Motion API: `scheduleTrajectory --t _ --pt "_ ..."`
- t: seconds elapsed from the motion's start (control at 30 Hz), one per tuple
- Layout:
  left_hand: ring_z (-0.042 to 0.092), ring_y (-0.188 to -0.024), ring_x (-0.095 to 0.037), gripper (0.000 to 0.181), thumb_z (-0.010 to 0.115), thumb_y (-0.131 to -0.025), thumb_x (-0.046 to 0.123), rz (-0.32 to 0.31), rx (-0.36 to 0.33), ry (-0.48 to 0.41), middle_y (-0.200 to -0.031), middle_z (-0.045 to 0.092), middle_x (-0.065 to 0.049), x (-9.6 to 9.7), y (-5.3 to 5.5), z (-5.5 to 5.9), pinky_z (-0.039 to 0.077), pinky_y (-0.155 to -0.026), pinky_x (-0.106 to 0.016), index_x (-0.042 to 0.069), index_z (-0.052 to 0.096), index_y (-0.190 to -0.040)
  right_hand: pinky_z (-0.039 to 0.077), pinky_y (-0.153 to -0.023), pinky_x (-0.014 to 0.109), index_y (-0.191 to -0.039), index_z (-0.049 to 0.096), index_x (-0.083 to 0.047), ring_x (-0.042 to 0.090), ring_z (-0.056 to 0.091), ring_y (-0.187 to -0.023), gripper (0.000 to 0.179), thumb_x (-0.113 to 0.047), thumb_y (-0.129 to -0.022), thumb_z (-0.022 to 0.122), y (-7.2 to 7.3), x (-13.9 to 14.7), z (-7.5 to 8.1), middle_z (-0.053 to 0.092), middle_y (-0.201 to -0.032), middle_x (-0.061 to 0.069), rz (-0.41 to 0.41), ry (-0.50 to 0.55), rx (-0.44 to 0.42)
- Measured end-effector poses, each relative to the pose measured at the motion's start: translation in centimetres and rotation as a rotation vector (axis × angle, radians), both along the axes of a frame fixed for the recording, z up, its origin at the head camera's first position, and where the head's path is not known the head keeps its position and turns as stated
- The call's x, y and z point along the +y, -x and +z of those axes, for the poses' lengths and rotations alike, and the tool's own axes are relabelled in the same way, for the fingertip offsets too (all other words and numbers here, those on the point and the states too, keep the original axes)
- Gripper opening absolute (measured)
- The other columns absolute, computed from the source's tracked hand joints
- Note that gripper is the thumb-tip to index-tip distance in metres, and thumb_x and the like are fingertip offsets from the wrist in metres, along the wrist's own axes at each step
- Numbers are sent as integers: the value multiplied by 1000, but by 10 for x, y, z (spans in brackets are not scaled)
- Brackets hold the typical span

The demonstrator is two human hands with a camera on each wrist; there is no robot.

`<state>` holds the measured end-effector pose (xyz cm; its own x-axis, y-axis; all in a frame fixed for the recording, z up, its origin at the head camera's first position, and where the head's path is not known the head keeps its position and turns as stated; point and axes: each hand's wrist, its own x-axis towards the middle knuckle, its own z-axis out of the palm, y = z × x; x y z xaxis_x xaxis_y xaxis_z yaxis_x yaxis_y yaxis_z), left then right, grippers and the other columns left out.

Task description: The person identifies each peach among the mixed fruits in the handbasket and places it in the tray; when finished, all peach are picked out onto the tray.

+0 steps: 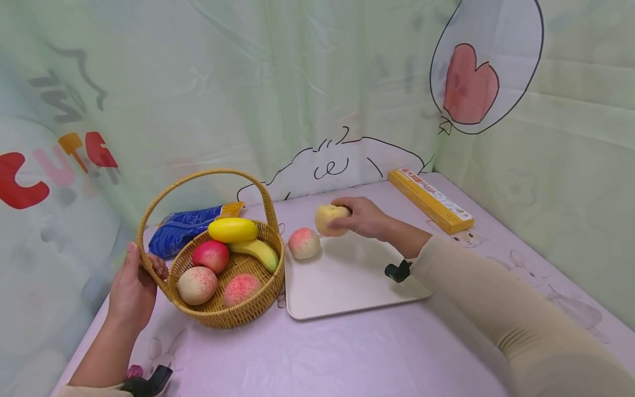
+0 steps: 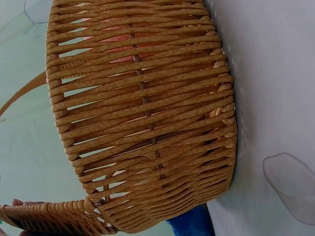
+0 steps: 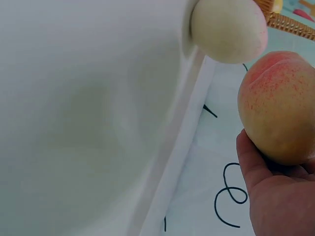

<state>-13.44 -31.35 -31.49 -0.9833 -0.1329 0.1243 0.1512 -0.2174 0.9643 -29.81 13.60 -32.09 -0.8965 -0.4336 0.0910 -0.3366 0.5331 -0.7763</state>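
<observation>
My left hand (image 1: 133,292) grips the lower left end of the handle of a woven basket (image 1: 225,320). In the left wrist view the side of the basket (image 2: 142,108) fills most of the picture, and only a bit of the fingers shows behind the handle (image 2: 54,216). My right hand (image 1: 364,218) holds a yellowish peach (image 1: 327,218) with a pink blush over the far edge of a white tray (image 1: 347,292). Another peach (image 1: 304,243), pale and pink, sits at the tray's far left corner, just left of the held one.
In the basket lie a yellow oval fruit (image 1: 232,229), a banana (image 1: 258,253), a red fruit (image 1: 211,256), a pale speckled peach (image 1: 197,285) and a pink peach (image 1: 242,289). A blue packet (image 1: 181,229) lies behind the basket. A yellow box (image 1: 429,201) lies at the back right.
</observation>
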Motion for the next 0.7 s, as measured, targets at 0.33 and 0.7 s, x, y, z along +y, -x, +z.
scheduleTrajectory --t 0.33,0.7 --pt "48 -92 -12 41 42 -106 57 -4 11 20 -91 51 4 -1 0 -1 46 -86 -21 16 50 -108 47 -88 35 -140 60 -5 24 58 -102 58 -27 -89 79 4 3 -22 66 -118 12 -33 -17 -37" --pt "47 -93 -12 42 41 -106 58 2 11 30 -91 51 4 1 0 -1 46 -86 -21 16 48 -109 45 -96 37 -142 58 -3 26 58 -109 63 -28 -88 79 4 5 -40 66 -127 15 -37 -45 -21"
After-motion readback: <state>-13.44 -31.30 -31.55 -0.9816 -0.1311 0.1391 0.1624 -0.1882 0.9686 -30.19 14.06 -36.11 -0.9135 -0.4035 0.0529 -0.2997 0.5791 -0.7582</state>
